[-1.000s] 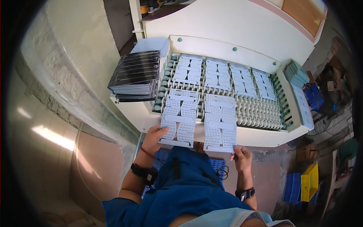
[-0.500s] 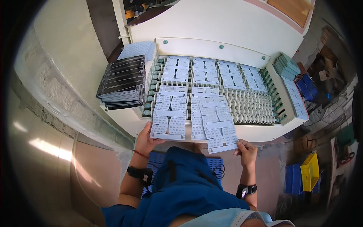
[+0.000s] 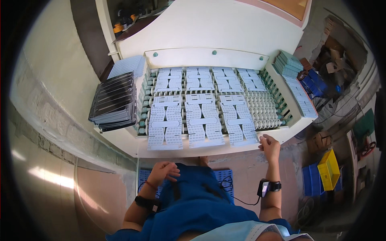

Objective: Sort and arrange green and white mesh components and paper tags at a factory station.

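Observation:
Three white cut-out panels, like bare circuit-board sheets, lie side by side in the front row on a roller conveyor (image 3: pixel 263 110): a left panel (image 3: pixel 165 124), a middle panel (image 3: pixel 204 121) and a right panel (image 3: pixel 238 121). Their near ends overhang the machine's white front ledge. My right hand (image 3: pixel 270 148) is beside the near right corner of the right panel, fingers loosely bent and holding nothing; whether a fingertip still touches the corner I cannot tell. Drawn back over my lap, my left hand (image 3: pixel 164 172) is empty, its fingers loosely bent and apart.
Farther in, another row of white panels (image 3: pixel 200 81) rests on the rollers. A stack of black slotted racks (image 3: pixel 113 100) stands left, by pale blue sheets (image 3: pixel 128 67). On the right ledge are more panels (image 3: pixel 300 96) and a greenish stack (image 3: pixel 287 64). Yellow (image 3: pixel 329 170) and blue bins stand lower right.
The right panel, which overlapped the middle one in my right hand, now lies flat beside it. My left hand has left the left panel and moved back toward my body.

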A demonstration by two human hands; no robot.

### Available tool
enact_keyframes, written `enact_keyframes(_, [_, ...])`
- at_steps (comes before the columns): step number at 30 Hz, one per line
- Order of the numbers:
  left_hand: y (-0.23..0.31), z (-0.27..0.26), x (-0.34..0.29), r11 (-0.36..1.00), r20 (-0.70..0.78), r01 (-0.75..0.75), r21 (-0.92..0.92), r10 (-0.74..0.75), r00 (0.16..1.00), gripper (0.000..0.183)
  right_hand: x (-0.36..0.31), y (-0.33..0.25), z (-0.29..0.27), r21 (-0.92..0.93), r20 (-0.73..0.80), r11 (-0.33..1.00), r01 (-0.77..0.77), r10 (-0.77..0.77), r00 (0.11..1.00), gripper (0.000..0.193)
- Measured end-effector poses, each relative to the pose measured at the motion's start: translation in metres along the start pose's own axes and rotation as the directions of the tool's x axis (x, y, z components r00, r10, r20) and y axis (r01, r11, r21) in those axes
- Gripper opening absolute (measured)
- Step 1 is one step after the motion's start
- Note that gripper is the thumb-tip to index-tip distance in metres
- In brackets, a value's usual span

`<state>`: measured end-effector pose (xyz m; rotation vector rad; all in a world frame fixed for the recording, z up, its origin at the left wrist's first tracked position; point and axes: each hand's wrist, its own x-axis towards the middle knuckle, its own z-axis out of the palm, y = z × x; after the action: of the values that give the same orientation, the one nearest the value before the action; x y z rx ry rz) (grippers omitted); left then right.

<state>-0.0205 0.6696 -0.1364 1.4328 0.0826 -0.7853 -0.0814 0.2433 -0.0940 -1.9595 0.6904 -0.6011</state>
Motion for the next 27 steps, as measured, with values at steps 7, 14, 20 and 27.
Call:
enact_keyframes(7, [0.054,0.056,-0.022,0.307,0.297,-0.632,0.712,0.685,0.666,0.021,0.072,-0.034,-0.110,-0.791,-0.092,0.490,0.365,-0.686,0.721,0.053])
enact_keyframes(14, [0.077,0.101,0.036,-0.320,0.519,-0.496,0.807,0.785,0.339,0.039,0.119,-0.012,-0.155,-0.897,0.059,0.378,0.230,-0.412,0.909,0.048])
enact_keyframes(20, [0.061,0.095,0.071,-0.455,0.519,-0.252,0.854,0.715,0.469,0.041,0.075,-0.022,-0.129,-0.835,0.204,0.107,0.540,-0.852,0.483,0.028])
enact_keyframes(27, [0.068,0.093,0.067,-0.473,0.539,-0.262,0.841,0.693,0.478,0.041,0.055,-0.036,-0.060,-0.629,0.368,-0.002,0.778,-0.882,0.295,0.032])
